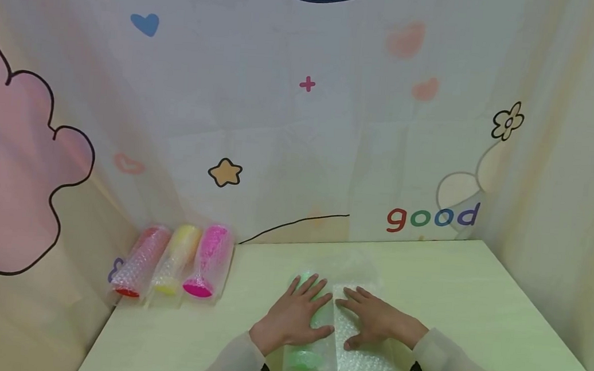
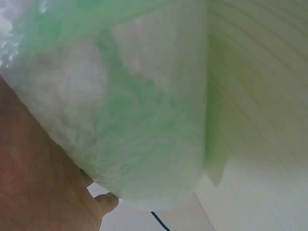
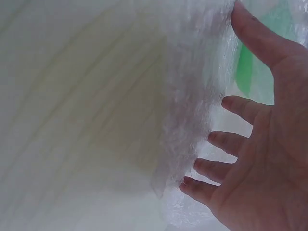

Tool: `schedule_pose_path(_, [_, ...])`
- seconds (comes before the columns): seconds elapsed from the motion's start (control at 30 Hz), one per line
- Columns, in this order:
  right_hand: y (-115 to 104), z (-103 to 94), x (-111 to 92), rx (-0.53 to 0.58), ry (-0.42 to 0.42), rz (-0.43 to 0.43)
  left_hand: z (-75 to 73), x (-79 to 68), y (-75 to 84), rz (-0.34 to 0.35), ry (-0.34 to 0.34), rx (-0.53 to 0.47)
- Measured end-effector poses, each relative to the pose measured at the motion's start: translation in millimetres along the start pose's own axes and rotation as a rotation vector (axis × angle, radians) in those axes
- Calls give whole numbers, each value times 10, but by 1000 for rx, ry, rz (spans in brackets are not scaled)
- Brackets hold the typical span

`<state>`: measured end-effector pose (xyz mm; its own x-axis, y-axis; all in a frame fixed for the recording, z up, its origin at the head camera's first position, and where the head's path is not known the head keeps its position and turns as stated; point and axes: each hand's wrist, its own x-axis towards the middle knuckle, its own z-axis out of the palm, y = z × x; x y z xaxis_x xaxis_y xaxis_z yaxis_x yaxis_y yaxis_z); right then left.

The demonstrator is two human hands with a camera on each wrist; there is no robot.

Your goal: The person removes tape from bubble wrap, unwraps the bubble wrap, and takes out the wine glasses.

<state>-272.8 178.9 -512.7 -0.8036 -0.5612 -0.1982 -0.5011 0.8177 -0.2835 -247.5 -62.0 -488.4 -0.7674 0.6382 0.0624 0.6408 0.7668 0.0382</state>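
A green object (image 1: 304, 359) with a rounded end and a narrower middle, perhaps a goblet, lies under clear bubble wrap (image 1: 367, 367) at the table's front. My left hand (image 1: 294, 318) rests over it with fingers spread. In the left wrist view, the green object (image 2: 144, 130) shows through the wrap beside my left hand (image 2: 41, 168). My right hand (image 1: 374, 318) lies on the flat part of the wrap to the right, fingers extended. The right wrist view shows straight fingertips of my right hand (image 3: 269, 154) against the bubble wrap (image 3: 190, 91). Neither hand grips anything.
At the table's back left lie three bubble-wrapped objects side by side: a red one (image 1: 141, 261), a yellow one (image 1: 177, 257) and a pink one (image 1: 210, 260). A printed curtain (image 1: 300, 140) stands behind the pale table (image 1: 454, 300) and along its sides.
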Motion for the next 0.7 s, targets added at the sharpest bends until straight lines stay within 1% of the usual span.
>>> schedule_pose_path(0.33, [115, -58, -89, -14, -11, -2, 49, -99, -130, -6, 43, -47])
schedule_pose_path(0.5, [143, -100, -136, 8, -20, -7, 56, -149, -166, -10, 48, -66])
schedule_pose_path(0.7, [191, -86, -143, 16, -25, -10, 74, -206, -198, -5, 70, -74])
